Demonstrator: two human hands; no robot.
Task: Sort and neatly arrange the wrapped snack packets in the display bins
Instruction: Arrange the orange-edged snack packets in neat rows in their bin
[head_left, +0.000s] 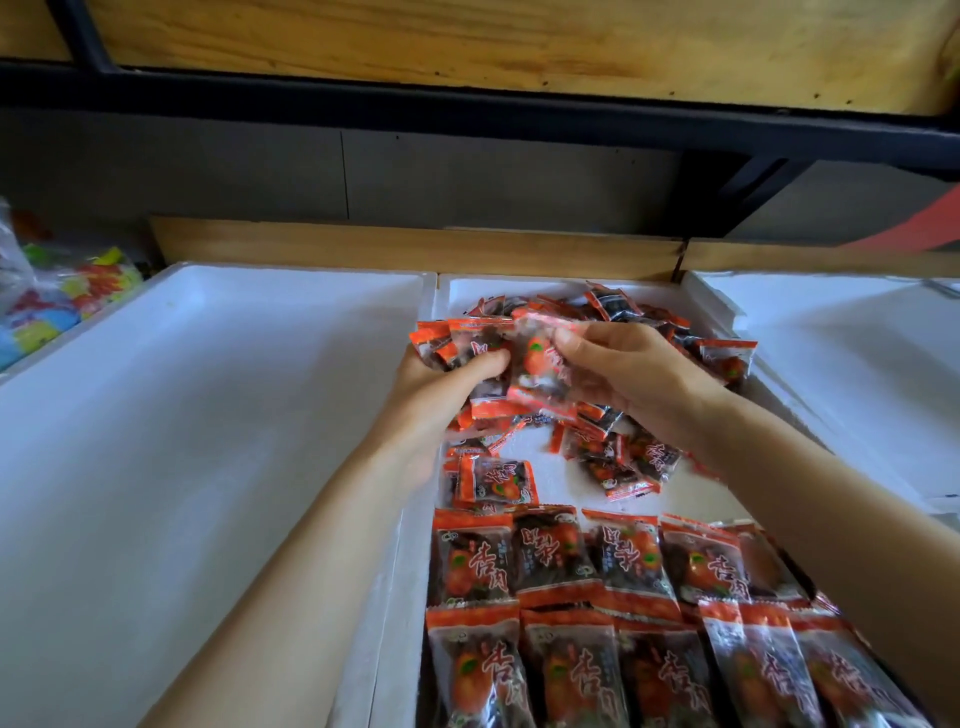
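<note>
Orange-and-clear wrapped snack packets fill the middle white foam bin (410, 545). Near me they lie in neat overlapping rows (597, 613). Farther back they form a loose heap (628, 317), with bare bin floor between. Above the heap my left hand (441, 384) grips a stack of several packets (457, 340). My right hand (628, 369) pinches one packet (540, 364) by its top edge, right beside the stack.
A large white foam bin (208, 415) lies to the left, another white bin (852, 353) to the right. Bright multicoloured sweets in clear bags (57, 301) sit at far left. A wooden ledge (415, 249) and dark shelf frame run behind the bins.
</note>
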